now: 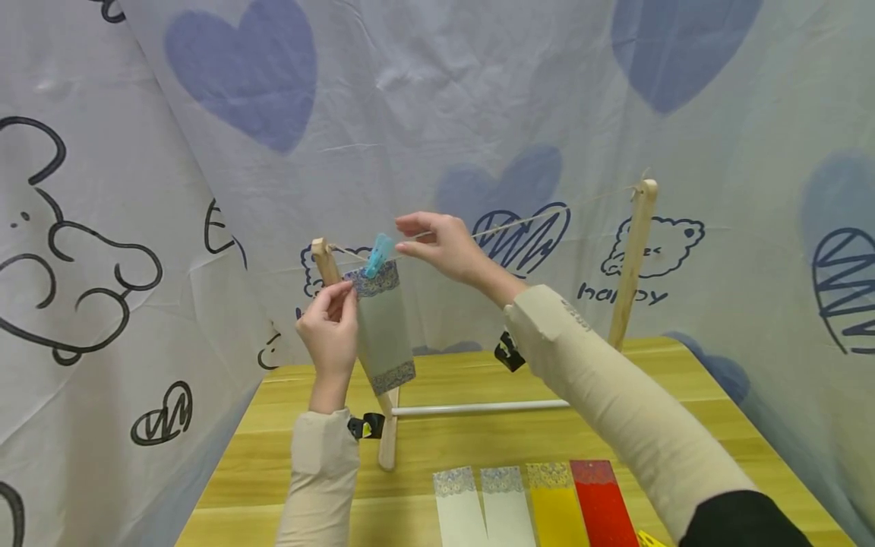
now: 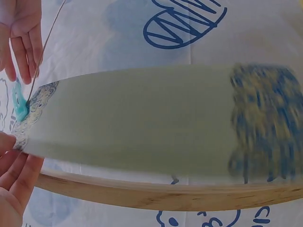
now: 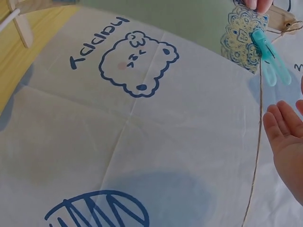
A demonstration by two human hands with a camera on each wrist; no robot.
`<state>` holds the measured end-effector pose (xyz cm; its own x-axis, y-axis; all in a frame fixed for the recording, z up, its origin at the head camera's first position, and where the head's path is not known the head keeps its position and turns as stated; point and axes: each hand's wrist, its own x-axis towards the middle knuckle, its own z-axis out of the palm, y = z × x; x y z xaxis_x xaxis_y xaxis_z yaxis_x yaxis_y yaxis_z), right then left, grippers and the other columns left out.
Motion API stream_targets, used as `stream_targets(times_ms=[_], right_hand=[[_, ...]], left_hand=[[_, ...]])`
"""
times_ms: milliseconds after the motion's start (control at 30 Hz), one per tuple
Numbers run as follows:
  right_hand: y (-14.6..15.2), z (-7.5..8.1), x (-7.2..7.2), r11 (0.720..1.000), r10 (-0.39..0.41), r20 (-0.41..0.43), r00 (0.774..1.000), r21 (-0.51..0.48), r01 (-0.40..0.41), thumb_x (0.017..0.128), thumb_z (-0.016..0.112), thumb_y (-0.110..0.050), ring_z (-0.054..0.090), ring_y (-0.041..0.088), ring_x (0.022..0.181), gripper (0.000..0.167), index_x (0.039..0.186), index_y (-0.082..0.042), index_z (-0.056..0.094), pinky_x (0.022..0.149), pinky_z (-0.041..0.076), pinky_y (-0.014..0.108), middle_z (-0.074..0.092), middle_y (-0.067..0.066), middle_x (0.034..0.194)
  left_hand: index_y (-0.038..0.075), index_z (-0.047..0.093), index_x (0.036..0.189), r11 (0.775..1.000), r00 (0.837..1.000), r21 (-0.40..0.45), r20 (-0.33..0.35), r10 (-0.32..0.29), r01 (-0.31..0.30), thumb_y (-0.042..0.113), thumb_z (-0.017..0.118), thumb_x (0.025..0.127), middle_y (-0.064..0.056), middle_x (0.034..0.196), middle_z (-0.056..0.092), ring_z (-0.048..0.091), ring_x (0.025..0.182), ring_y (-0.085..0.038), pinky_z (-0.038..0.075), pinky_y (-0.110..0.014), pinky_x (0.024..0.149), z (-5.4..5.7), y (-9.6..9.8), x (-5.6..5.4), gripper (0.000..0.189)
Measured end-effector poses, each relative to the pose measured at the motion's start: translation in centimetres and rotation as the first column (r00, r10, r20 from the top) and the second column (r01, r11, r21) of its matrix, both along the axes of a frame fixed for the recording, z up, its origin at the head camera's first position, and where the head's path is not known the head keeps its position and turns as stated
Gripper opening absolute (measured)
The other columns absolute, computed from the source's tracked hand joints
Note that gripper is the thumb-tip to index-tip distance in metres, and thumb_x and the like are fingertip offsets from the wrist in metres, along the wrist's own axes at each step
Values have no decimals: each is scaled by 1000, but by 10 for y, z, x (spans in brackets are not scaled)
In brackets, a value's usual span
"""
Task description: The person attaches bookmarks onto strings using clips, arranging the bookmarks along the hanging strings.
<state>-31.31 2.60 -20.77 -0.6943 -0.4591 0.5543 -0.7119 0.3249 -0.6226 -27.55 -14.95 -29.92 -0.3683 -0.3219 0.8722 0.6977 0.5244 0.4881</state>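
A pale green paper strip (image 1: 386, 327) with blue lace-patterned ends hangs at the left part of a thin string (image 1: 509, 226). A turquoise clothespin (image 1: 378, 255) clips its top edge to the string. My left hand (image 1: 331, 323) pinches the strip's upper left corner between thumb and fingers, as the left wrist view also shows. Just right of the clothespin, my right hand (image 1: 440, 247) is apart from it, fingers extended and nothing between them. In the right wrist view the clothespin (image 3: 271, 57) grips the patterned end, with the right hand (image 3: 286, 142) below it.
Wooden posts (image 1: 632, 262) hold the string at both ends, and a white rod (image 1: 478, 408) runs low between them. On the wooden table (image 1: 225, 486) lie two white strips (image 1: 506, 505), a yellow strip (image 1: 557, 509) and a red strip (image 1: 603, 505). A patterned curtain (image 1: 383, 99) hangs behind.
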Motion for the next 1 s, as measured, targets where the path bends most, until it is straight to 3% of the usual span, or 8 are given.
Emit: stream_targets(times_ms=[200,367,467,600,700,1000], right_hand=[[7,-7,-1,1000,-2,-12,1000,-27,1,83,62,-7,56,22,100,36,116,4,54,84,45,22,56,16,116],[15,-12,1,999,-24,-39,999,-40,23,84,62,-9,54,21,104,34,115,2,56,88,42,20,56,14,117],[19,-15,1,998,-37,-130,991,-61,29,81,64,-8,53,21,105,33,112,4,58,89,41,20,56,15,116],[26,-18,2,995,-61,-264,963,-88,39,77,68,-6,53,22,105,34,108,5,60,89,41,20,56,16,115],[32,-20,3,992,-72,-296,952,-124,36,76,69,-5,53,22,104,34,107,6,60,88,42,21,56,17,115],[52,-27,8,965,-43,-283,958,-259,-33,73,69,4,54,25,102,37,107,11,58,88,44,29,55,20,114]], left_hand=[[-7,65,84,998,997,-5,-40,59,-59,-8,62,76,-19,76,65,63,60,-28,45,-7,56,-3,3,1,8],[-7,65,80,993,990,39,-86,116,-113,-12,61,75,-16,84,66,62,60,-28,45,-7,56,-8,8,1,8],[-6,65,80,988,984,48,-97,150,-146,-10,61,75,-11,89,67,61,62,-24,46,-9,56,-11,9,2,7],[-6,63,82,981,977,63,-102,188,-182,-7,61,75,-12,89,65,59,64,-20,46,-13,55,-13,11,3,7],[-6,62,83,980,975,70,-110,193,-186,-7,61,76,-13,87,63,57,63,-19,47,-15,54,-14,12,3,8],[-6,62,82,987,976,36,-148,163,-159,-11,60,73,-14,78,62,57,60,-21,49,-21,51,-18,16,4,11]])
